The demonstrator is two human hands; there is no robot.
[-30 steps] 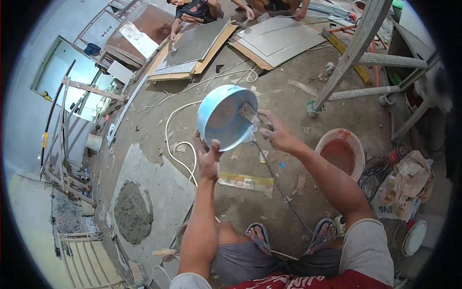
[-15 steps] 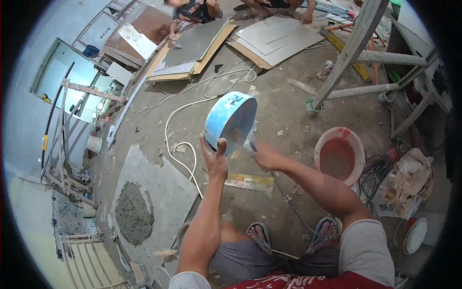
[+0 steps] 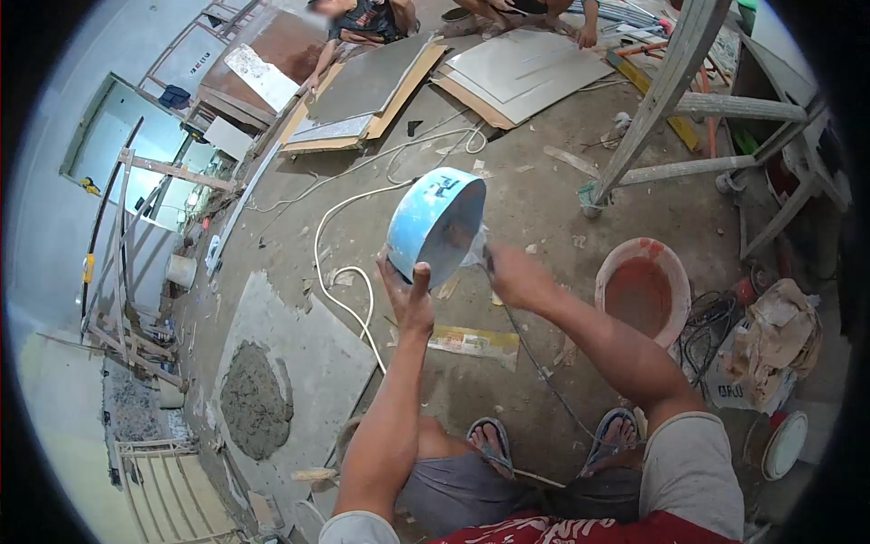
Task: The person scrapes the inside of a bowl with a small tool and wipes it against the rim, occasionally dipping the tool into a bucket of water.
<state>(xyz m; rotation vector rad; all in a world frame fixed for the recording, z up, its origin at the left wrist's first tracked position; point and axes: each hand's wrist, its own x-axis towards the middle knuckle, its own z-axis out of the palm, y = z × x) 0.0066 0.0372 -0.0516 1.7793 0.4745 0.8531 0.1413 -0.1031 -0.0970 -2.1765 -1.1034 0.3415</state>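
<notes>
Left hand (image 3: 408,301) has a solid grip on the blue bowl (image 3: 435,218) from underneath, thumb on the near side. The bowl's up in the air, tipped on edge with its mouth turned to the right hand (image 3: 518,279). That one's curled tight round the dark handle of a small tool (image 3: 490,260); can't make out the working end from where I'm standing. Looks to me like working the inside of the bowl, and the tilt is smart. I'd brace the bottom firmly, use short strokes along the curve and turn the bowl a bit at a time, so nothing gets missed. Push too hard on the rim and it could twist out of that palm. Watch your feet too: there's a white cable (image 3: 317,249) looped on the floor and a red-stained basin (image 3: 681,292) off to the right.
</notes>
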